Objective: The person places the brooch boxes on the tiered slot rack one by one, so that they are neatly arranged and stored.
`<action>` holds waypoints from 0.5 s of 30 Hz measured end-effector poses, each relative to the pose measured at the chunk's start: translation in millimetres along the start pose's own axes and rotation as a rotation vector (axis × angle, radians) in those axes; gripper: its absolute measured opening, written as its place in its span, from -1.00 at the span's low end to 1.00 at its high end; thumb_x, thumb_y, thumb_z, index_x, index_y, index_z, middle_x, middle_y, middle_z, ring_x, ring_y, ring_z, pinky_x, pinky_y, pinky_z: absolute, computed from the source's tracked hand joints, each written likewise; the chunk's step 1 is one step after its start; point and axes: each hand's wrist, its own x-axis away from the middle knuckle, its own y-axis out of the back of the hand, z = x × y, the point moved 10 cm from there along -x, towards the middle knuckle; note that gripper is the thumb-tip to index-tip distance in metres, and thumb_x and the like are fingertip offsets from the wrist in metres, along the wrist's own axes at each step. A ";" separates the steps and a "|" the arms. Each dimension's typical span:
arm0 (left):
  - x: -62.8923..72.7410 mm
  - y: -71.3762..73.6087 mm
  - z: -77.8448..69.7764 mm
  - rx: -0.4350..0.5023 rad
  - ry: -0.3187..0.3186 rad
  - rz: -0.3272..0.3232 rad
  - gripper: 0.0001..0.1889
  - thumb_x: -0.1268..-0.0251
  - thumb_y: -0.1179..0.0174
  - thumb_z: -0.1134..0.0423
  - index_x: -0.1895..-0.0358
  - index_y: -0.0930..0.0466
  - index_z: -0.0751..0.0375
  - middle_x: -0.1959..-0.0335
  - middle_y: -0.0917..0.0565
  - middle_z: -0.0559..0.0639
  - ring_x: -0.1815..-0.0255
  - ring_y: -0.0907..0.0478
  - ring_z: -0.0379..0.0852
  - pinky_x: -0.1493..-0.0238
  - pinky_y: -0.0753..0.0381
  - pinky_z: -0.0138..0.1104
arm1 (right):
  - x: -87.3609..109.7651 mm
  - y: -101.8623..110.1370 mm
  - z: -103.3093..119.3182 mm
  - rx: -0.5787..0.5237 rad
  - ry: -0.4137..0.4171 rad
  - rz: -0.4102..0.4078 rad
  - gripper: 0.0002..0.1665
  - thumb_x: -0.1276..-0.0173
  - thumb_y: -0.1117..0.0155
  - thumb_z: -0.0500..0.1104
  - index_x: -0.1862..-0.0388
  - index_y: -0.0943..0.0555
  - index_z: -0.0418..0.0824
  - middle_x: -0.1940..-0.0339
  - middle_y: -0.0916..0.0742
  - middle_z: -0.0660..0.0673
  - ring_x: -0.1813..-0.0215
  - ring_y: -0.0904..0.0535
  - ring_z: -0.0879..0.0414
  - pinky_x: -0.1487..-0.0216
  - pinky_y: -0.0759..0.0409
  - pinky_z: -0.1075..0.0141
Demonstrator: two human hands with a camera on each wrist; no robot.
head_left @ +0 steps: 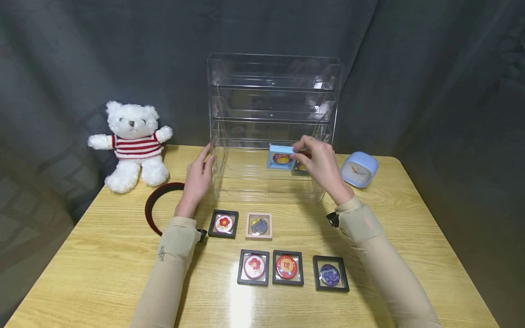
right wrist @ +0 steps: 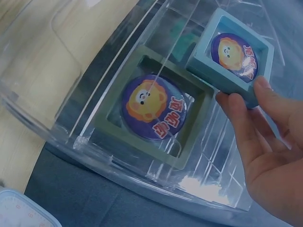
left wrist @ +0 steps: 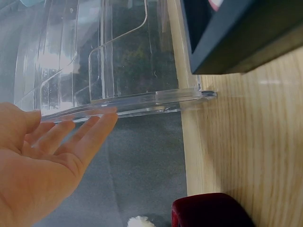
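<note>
My right hand (head_left: 320, 161) pinches a light blue square display frame (head_left: 280, 158) by its edge, between thumb and fingers. Inside it is a round purple badge with an orange-maned cartoon face, clearest in the right wrist view. A dark green frame (right wrist: 154, 109) with a matching badge sits on a lower tier of the clear acrylic rack (head_left: 272, 116), right beside the blue one. At the rack's left side, my left hand (head_left: 199, 175) touches the side panel with its fingertips, the fingers nearly straight in the left wrist view.
Black frames with flower (head_left: 223, 223), red (head_left: 287, 268) and purple (head_left: 330, 274) badges lie in front, with a pink frame (head_left: 259, 226). A white teddy bear (head_left: 134, 146) and dark red headband (head_left: 153, 200) are left; a blue clock (head_left: 359, 169) stands right.
</note>
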 end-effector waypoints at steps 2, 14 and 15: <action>-0.2 -0.1 0.3 0.000 0.002 -0.001 -0.49 -0.81 0.07 0.23 -0.68 -0.29 0.18 -0.49 -0.51 0.30 0.15 -0.68 0.28 0.14 -0.53 0.01 | -0.6 -1.2 -2.3 0.005 -0.005 0.004 -0.86 -0.38 -0.51 -0.37 0.25 -0.66 -0.35 0.06 -0.82 -0.31 0.14 -0.82 -0.21 0.11 -0.78 0.00; 1.0 0.1 -0.4 -0.006 0.000 0.000 -0.49 -0.81 0.08 0.22 -0.68 -0.29 0.17 -0.48 -0.53 0.28 0.40 -0.55 0.14 0.28 -0.46 -0.09 | -0.4 -2.3 -8.1 0.026 0.008 0.003 -0.84 -0.35 -0.54 -0.39 0.26 -0.67 -0.37 0.14 -0.82 -0.30 0.11 -0.80 -0.21 0.06 -0.77 -0.02; 0.9 0.2 -0.4 -0.006 -0.001 -0.001 -0.49 -0.81 0.07 0.22 -0.68 -0.29 0.17 -0.47 -0.54 0.28 0.40 -0.54 0.13 0.28 -0.46 -0.09 | 0.0 -2.4 -8.7 0.025 0.009 0.004 -0.84 -0.34 -0.54 -0.40 0.27 -0.67 -0.37 0.14 -0.82 -0.30 0.11 -0.80 -0.22 0.05 -0.77 -0.02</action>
